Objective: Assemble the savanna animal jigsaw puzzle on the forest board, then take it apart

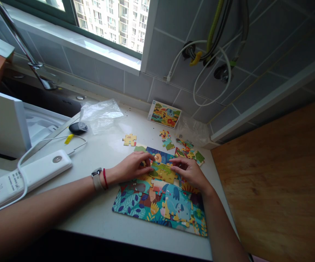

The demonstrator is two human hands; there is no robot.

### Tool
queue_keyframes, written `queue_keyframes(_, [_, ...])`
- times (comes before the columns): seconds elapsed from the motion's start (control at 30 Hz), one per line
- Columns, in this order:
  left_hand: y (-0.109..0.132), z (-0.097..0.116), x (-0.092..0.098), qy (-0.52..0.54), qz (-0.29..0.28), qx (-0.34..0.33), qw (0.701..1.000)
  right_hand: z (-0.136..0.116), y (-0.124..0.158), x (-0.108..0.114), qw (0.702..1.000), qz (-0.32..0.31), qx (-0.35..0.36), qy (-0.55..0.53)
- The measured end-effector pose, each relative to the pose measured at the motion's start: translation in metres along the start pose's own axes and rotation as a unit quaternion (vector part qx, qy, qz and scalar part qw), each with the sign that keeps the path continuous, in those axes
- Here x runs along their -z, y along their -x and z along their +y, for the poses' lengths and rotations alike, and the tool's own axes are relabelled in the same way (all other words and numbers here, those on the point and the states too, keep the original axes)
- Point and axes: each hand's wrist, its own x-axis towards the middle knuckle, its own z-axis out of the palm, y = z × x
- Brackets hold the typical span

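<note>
While a person leans over a partly built jungle jigsaw puzzle [157, 205] on the white desk [92, 214], the left hand [131, 167] and right hand [188, 173] curve inward. Their fingertips rest from both sides on a yellow-green puzzle piece [163, 173] at the puzzle's upper edge, keeping it flat. Neither hand is clenched; whether the piece is gripped or only steadied cannot be told. Loose pieces [186, 143] lie just beyond, near a small picture card [164, 114] showing animals.
</note>
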Motion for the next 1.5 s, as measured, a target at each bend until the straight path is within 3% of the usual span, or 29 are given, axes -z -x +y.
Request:
queue_keyframes(1.13, [0.0001, 0.005, -0.0001, -0.027, 0.01, 0.009, 1.0, -0.003, 0.0003, 0.005, 0.998, -0.043, 0.005, 0.05])
queue_keyframes(1.5, [-0.0011, 0.0059, 0.0038, -0.049, -0.01, 0.01, 0.999, 0.004, -0.0004, 0.0041, 0.999, -0.051, -0.012, 0.009])
